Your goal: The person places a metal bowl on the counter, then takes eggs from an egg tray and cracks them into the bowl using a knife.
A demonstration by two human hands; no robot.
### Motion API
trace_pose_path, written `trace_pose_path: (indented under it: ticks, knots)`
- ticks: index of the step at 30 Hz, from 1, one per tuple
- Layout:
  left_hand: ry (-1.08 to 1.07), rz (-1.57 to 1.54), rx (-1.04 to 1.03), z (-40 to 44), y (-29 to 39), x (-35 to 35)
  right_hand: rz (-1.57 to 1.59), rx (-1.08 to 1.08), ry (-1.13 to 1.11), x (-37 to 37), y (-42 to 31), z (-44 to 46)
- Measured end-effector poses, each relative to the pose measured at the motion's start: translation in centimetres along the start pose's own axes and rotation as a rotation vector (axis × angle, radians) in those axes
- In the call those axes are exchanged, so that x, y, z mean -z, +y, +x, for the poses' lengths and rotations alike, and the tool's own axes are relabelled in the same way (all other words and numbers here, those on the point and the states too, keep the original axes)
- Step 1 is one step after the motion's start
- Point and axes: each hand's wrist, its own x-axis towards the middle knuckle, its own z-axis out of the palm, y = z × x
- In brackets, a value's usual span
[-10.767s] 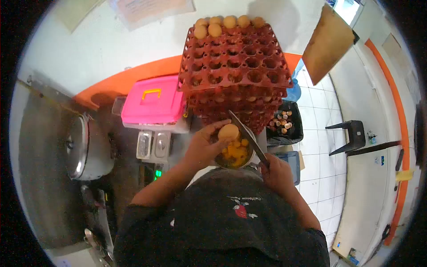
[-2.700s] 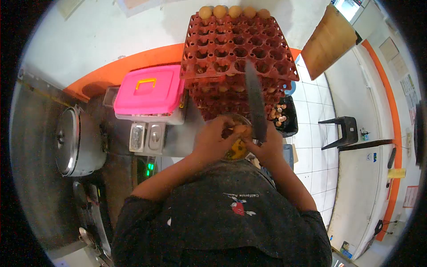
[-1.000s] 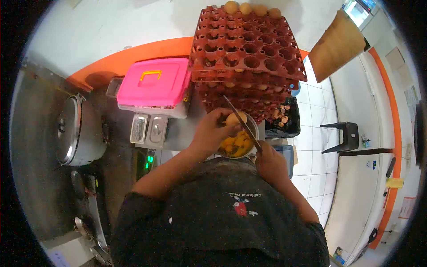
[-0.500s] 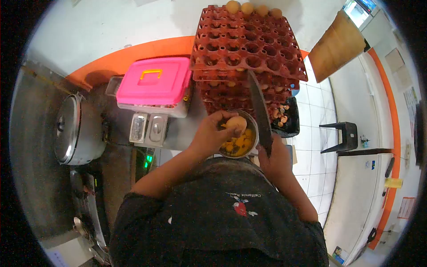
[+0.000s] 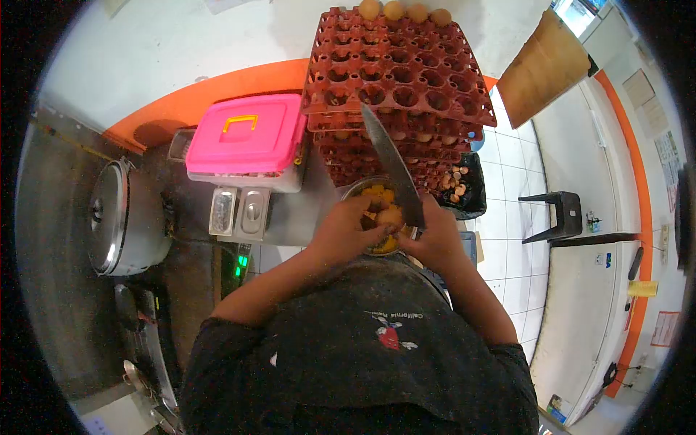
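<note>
Held over a round metal bowl is an egg, gripped in the fingers of my left hand. Several yellow yolks lie inside the bowl. My right hand is closed on the handle of a large knife, whose blade points up and to the left. The blade is close beside the egg; whether it touches cannot be made out. Right behind the bowl rises a stack of red egg trays, with several whole eggs along the top tray's far edge.
Eggshells fill part of a black-lined bin to the right. A pink-lidded box and two small metal containers stand left. Further left is a large pot. A black stool stands on the tiled floor.
My right hand has brought the knife left and tilted it, closer to the egg. My left hand has lowered the egg slightly toward the bowl.
</note>
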Motion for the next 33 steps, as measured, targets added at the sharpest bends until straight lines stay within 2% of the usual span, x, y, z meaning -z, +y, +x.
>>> trace_pose_path:
  ticks: [5, 13, 16, 23, 26, 29, 32, 33]
  knots:
    - [-0.004, -0.018, 0.086, 0.2, 0.1, 0.0, 0.060, -0.025, -0.039, -0.1, -0.7, 0.5]
    - [0.065, 0.008, -0.014, 0.6, -1.6, -0.5, 0.048, 0.023, 0.029, -0.9, -0.5, 0.9]
    - [0.070, 0.055, -0.037, 0.8, -1.7, -0.5, 0.082, -0.091, -0.042, -0.8, -0.9, 1.0]
    - [0.084, 0.155, -0.037, 1.1, -1.9, -0.3, -0.073, -0.027, 0.067, -1.4, 1.5, 1.4]
    - [0.097, 0.171, -0.174, 1.0, -1.8, 0.0, -0.100, -0.011, -0.004, -1.4, 2.4, 1.3]
    - [0.153, 0.348, -0.375, 1.5, -3.1, 0.0, -0.116, -0.026, -0.007, -1.4, 2.1, 1.4]
    - [0.144, 0.110, -0.034, 1.7, -2.3, -0.1, -0.064, 0.005, 0.061, -2.4, 3.7, 1.3]
    - [0.162, 0.096, -0.039, 1.6, -2.2, 0.0, 0.012, -0.011, 0.098, -2.2, 3.4, 1.0]
